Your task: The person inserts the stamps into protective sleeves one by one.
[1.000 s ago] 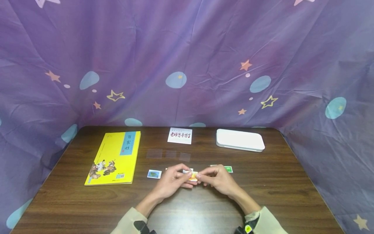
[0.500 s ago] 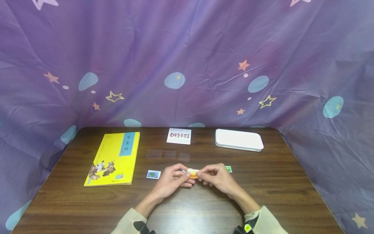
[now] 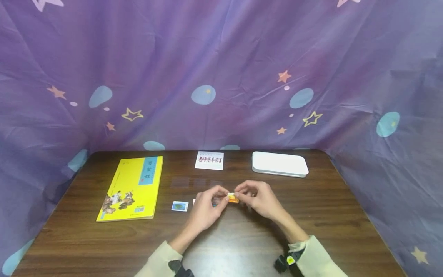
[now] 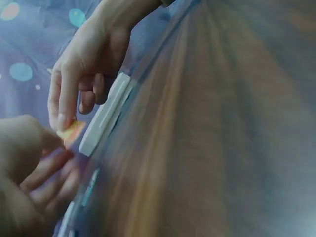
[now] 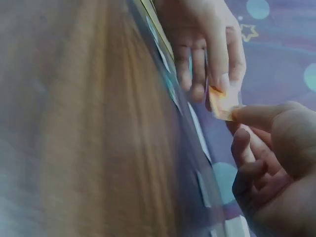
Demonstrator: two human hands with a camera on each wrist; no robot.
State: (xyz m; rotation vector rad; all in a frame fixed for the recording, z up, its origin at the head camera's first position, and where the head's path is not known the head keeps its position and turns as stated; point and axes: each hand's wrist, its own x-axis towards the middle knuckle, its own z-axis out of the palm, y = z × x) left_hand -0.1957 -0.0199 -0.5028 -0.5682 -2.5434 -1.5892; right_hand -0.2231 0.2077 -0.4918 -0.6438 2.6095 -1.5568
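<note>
Between both hands, held above the table, is a small orange-and-yellow stamp (image 3: pixel 233 197) with a pale edge. My left hand (image 3: pixel 205 207) pinches its left end between thumb and fingers. The right hand (image 3: pixel 261 200) pinches the opposite end. In the left wrist view the stamp (image 4: pixel 74 132) looks tilted, and in the right wrist view the stamp (image 5: pixel 224 104) is gripped at two corners. A blue-green stamp (image 3: pixel 179 206) with a white border lies left of my left hand. Other small pieces behind the left hand are mostly hidden.
A yellow book (image 3: pixel 133 188) lies at the left. Faint clear plastic pieces (image 3: pixel 180 182) lie in a row behind the hands. Farther back are a white card (image 3: pixel 209 160) with dark red writing and a white flat case (image 3: pixel 279 164). A purple curtain (image 3: pixel 221 77) surrounds the table.
Both hands have lifted the stamp slightly and moved it toward the back of the table. The green stamp by the right hand is now hidden. The head view has shifted a little.
</note>
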